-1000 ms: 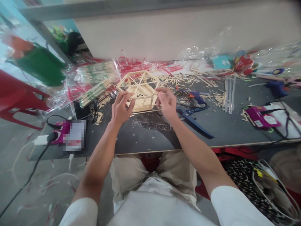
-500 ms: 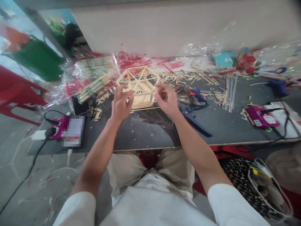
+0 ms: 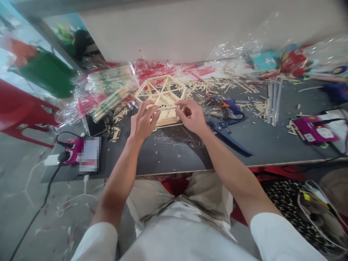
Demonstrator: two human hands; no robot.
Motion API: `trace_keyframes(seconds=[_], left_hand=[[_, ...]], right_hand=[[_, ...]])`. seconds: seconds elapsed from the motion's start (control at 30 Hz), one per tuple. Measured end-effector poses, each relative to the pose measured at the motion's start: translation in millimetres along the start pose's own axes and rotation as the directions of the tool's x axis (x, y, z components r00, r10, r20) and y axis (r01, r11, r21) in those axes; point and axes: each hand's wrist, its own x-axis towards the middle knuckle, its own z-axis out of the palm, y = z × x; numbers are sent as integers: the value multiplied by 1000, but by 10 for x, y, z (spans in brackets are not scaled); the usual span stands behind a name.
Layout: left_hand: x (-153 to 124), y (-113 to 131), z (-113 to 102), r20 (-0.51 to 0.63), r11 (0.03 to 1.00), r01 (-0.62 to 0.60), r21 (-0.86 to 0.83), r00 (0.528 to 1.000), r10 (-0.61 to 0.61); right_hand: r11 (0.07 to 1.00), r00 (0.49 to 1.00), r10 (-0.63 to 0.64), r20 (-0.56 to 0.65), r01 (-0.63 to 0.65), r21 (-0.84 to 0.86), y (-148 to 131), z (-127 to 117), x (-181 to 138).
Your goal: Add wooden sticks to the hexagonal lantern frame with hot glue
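Note:
A small house-like frame of thin wooden sticks [image 3: 168, 119] stands on the dark table, with an open, angled roof of sticks on top. My left hand [image 3: 143, 121] is at its left front, thumb and fingertips closed on the end of a front crossbar. On the opposite side my right hand [image 3: 192, 117] pinches the right end of the same crossbar. The fingers hide both of its ends, so I cannot tell whether the bar is fixed. A clear plastic ruler [image 3: 179, 140] lies flat just in front of the frame.
Right of my hands lie a blue glue gun [image 3: 232, 107] and a dark blue cutter [image 3: 231, 139]. Glue sticks [image 3: 274, 101], wood scraps and bundled sticks [image 3: 111, 103] are spread behind. A phone [image 3: 89, 156] and purple power strips [image 3: 315, 129] sit at the sides.
Both hands have closed in on the front crossbar, the right one moving slightly left over the frame. The whole view has shifted a little; the frame stands in the same place.

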Motion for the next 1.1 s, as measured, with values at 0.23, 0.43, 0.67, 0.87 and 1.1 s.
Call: trace_keyframes(seconds=[0.23, 0.43, 0.67, 0.87, 1.1], left_hand=[[131, -58, -114, 153, 988, 66, -142, 987, -44], [285, -84, -250, 244, 985, 47, -167, 970, -5], [601, -230, -363, 422, 991, -56, -124, 900, 104], [878, -152, -471, 583, 995, -81, -55, 807, 98], [936, -33, -564, 647, 1000, -15, -1, 762, 13]], right_hand=[[998, 1000, 19, 24, -18, -55, -29, -10, -1], [996, 1000, -21, 17, 23, -81, -49, -19, 5], [993, 999, -34, 16, 35, -113, -75, -27, 9], [992, 999, -41, 8, 42, -120, -96, -25, 17], [994, 998, -65, 13, 66, -88, -129, -29, 14]])
